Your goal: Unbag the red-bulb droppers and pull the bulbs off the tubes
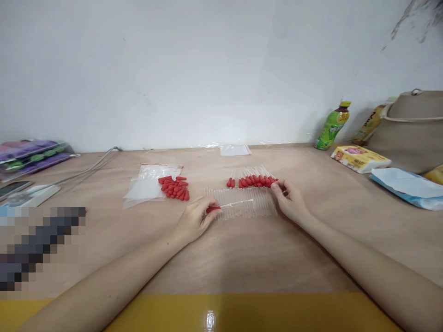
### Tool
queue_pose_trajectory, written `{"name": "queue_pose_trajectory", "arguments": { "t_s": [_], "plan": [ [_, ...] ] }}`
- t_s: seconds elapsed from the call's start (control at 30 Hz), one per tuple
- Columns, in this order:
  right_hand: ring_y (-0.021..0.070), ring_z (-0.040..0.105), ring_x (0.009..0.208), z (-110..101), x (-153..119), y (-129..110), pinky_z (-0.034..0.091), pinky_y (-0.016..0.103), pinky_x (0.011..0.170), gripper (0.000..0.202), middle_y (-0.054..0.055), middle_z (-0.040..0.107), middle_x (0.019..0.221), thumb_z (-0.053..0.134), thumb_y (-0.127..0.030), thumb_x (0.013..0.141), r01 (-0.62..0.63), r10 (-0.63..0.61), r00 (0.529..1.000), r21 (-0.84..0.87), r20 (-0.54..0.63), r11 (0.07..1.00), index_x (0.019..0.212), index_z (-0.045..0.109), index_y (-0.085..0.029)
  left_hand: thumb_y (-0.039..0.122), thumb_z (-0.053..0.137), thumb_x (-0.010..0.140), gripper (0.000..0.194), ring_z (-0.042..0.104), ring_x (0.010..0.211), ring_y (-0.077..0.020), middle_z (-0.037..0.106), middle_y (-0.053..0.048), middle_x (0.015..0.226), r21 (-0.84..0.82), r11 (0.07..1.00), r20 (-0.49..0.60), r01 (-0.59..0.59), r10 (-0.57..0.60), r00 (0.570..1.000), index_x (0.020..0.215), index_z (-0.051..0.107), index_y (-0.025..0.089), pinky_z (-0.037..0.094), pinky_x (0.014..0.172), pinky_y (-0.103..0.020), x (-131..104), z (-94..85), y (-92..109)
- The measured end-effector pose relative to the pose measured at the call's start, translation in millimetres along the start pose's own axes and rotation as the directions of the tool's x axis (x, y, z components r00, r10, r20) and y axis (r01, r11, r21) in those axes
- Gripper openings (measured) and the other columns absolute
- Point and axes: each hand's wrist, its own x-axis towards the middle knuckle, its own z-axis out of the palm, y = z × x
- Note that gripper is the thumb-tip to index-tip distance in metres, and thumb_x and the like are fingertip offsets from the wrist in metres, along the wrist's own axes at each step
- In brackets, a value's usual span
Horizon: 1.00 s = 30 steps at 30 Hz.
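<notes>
My left hand pinches the red rubber bulb of a dropper, whose clear tube points to the right. Beneath that tube lies a row of bare clear tubes, side by side. Just behind them, red-bulbed droppers are lined up, bulbs toward me and tubes toward the wall. My right hand is at the right end of this line, thumb and finger closed on the bulb of the last dropper. A pile of loose red rubber bulbs sits left of the tubes, partly on clear plastic bags.
At the back right stand a green drink bottle, a yellow tissue pack, a blue-and-white packet and a beige bag. Purple and green packages, a grey cable and a phone lie left. A small plastic bag rests by the wall.
</notes>
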Motion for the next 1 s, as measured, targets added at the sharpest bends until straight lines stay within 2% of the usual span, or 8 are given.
{"name": "queue_pose_trajectory", "arguments": {
  "t_s": [0.07,0.13,0.27,0.37,0.43,0.53,0.73,1.0],
  "plan": [
    [0.0150,0.052,0.063,-0.5,-2.4,-4.2,0.041,0.028,0.059,0.025,0.003,0.057,0.070,0.043,-0.039,0.084,0.107,-0.106,0.994,-0.015,0.024,0.994,0.076,0.053,-0.018,0.027,0.053,0.085,0.010,0.053,0.071,-0.0134,0.059,-0.002,0.076,0.001,1.000,0.018,-0.027,0.027,0.999,0.087,0.053,0.018,0.043,0.065,-0.025,0.6,0.6,0.0],
    [0.0166,0.054,0.072,-1.5,-6.1,-11.3,0.043,0.031,0.068,0.020,0.004,0.059,0.076,0.045,-0.035,0.084,0.261,-0.259,0.963,-0.024,0.068,0.965,0.080,0.054,-0.018,0.026,0.053,0.085,0.009,0.053,0.071,-0.0134,0.060,-0.002,0.076,0.000,0.998,0.036,-0.056,0.056,0.998,0.086,0.054,0.018,0.043,0.066,-0.026,1.1,1.4,0.7],
    [0.0191,0.054,0.087,-2.3,-16.8,-32.6,0.040,0.035,0.078,0.019,0.007,0.062,0.092,0.052,-0.033,0.082,0.569,-0.545,0.810,-0.064,0.215,0.820,0.093,0.059,-0.019,0.026,0.053,0.084,0.008,0.053,0.069,-0.0136,0.061,-0.002,0.074,0.027,0.991,0.047,-0.133,0.131,0.990,0.085,0.054,0.017,0.042,0.067,-0.027,2.9,2.3,5.0],
    [0.0190,0.054,0.088,1.1,-25.6,-47.2,0.034,0.039,0.085,0.025,0.006,0.064,0.093,0.054,-0.036,0.081,0.712,-0.653,0.688,-0.119,0.318,0.692,0.100,0.060,-0.021,0.026,0.055,0.084,0.008,0.054,0.070,-0.0142,0.062,-0.002,0.074,0.069,0.980,0.037,-0.185,0.183,0.982,0.084,0.055,0.017,0.041,0.067,-0.028,3.8,3.0,9.2],
    [0.0182,0.054,0.087,5.3,-30.3,-52.8,0.029,0.041,0.089,0.025,0.004,0.065,0.089,0.053,-0.036,0.082,0.758,-0.686,0.643,-0.154,0.340,0.634,0.102,0.060,-0.022,0.025,0.055,0.083,0.008,0.054,0.071,-0.0142,0.063,-0.003,0.075,0.087,0.973,0.033,-0.213,0.211,0.977,0.085,0.055,0.017,0.041,0.068,-0.028,3.4,4.0,11.0],
    [0.0167,0.054,0.084,11.7,-34.1,-55.5,0.026,0.041,0.092,0.020,0.002,0.065,0.080,0.051,-0.031,0.085,0.771,-0.702,0.634,-0.195,0.326,0.606,0.100,0.061,-0.022,0.023,0.055,0.083,0.008,0.055,0.073,-0.0145,0.064,-0.003,0.077,0.104,0.962,0.036,-0.252,0.250,0.968,0.088,0.056,0.017,0.041,0.068,-0.028,1.7,5.9,12.2],
    [0.0134,0.054,0.075,16.5,-36.5,-56.5,0.030,0.037,0.089,0.013,-0.001,0.062,0.067,0.050,-0.025,0.085,0.780,-0.728,0.623,-0.156,0.288,0.606,0.087,0.063,-0.021,0.024,0.056,0.083,0.014,0.057,0.078,-0.0159,0.066,-0.003,0.080,0.150,0.932,0.029,-0.330,0.330,0.944,0.095,0.058,0.017,0.043,0.070,-0.029,3.5,6.0,17.7],
    [0.0104,0.055,0.072,14.3,-41.4,-57.7,0.034,0.035,0.092,0.011,-0.002,0.062,0.067,0.048,-0.018,0.085,0.830,-0.788,0.551,-0.082,0.273,0.552,0.081,0.058,-0.019,0.018,0.051,0.083,0.010,0.057,0.099,-0.0190,0.067,-0.004,0.095,0.214,0.883,0.140,-0.417,0.394,0.908,0.090,0.059,0.017,0.036,0.096,-0.040,6.1,0.3,25.4]
  ]
}}
